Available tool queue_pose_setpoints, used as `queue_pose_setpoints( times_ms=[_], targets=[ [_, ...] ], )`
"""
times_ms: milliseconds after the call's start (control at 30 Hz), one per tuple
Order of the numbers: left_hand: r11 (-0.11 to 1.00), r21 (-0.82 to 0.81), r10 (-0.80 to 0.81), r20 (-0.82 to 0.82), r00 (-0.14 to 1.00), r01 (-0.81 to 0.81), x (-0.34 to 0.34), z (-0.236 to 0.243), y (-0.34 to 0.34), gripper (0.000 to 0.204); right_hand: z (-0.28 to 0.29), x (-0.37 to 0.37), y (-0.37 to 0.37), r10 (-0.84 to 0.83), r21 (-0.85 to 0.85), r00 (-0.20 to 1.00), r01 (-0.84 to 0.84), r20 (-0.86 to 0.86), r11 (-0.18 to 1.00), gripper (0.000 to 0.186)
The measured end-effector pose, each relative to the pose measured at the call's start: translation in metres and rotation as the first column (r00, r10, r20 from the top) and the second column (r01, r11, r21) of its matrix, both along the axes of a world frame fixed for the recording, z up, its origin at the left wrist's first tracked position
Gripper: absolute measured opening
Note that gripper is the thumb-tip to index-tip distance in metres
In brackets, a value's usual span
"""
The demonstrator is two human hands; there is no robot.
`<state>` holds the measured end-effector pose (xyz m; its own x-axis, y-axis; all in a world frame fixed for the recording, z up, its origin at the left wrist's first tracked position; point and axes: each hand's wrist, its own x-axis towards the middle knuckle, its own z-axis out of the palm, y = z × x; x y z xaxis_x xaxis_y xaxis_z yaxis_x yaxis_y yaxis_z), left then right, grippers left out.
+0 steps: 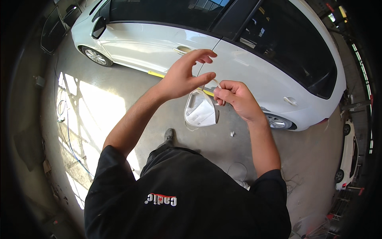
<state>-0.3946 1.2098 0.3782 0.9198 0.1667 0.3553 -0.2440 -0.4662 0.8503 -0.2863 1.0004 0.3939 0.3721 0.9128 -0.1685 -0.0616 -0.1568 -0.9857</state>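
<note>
A white folded face mask [200,111] hangs in front of me at chest height, its ear loop running up to my right hand. My right hand [234,96] is closed, thumb and fingers pinching the thin strap. Just left of it, my left hand [190,73] is raised with thumb and fingers apart, its thumb close to the strap; whether it touches the strap I cannot tell. Beyond both hands stands a white car [159,42], seen along its side, with dark windows and a strip of yellow tape [156,74] along its lower edge.
A blue hose [71,147] and cables lie on the sunlit concrete floor at the left. A small crumpled white scrap [232,134] lies right of my shoe [169,135]. Another white car [347,155] stands far right. A loose car door [53,32] leans at the far left.
</note>
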Motion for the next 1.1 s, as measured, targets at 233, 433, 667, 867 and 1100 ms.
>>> queue_pose_setpoints(
  times_ms=[233, 433, 667, 867, 1100],
  targets=[
    [0.734, -0.679, -0.334, -0.359, 0.871, 0.002, -0.083, -0.147, 0.035, 0.078, -0.007, -0.004, 0.010, -0.056, 0.195, 0.998, 0.058, -0.014, 0.979, 0.016],
    [0.497, -0.858, -0.481, -0.398, 0.781, -0.131, -0.057, -0.172, -0.012, 0.021, -0.036, 0.018, -0.028, -0.162, 0.257, 0.964, 0.215, -0.211, 0.942, 0.021],
    [0.515, -0.845, -0.328, -0.349, 0.878, -0.143, -0.046, -0.176, 0.031, 0.021, -0.064, 0.029, -0.115, -0.360, 0.059, 0.906, 0.381, -0.222, 0.923, 0.023],
    [0.244, -0.969, -0.363, -0.055, 0.930, 0.038, -0.031, -0.146, 0.035, 0.025, -0.088, 0.025, -0.176, -0.193, 0.474, 0.843, 0.455, -0.502, 0.754, 0.019],
    [0.105, -0.883, -0.501, 0.350, 0.792, 0.457, -0.005, -0.047, -0.001, 0.041, -0.062, 0.007, -0.214, -0.225, 0.536, 0.856, 0.474, -0.465, 0.698, 0.028]
  ],
)
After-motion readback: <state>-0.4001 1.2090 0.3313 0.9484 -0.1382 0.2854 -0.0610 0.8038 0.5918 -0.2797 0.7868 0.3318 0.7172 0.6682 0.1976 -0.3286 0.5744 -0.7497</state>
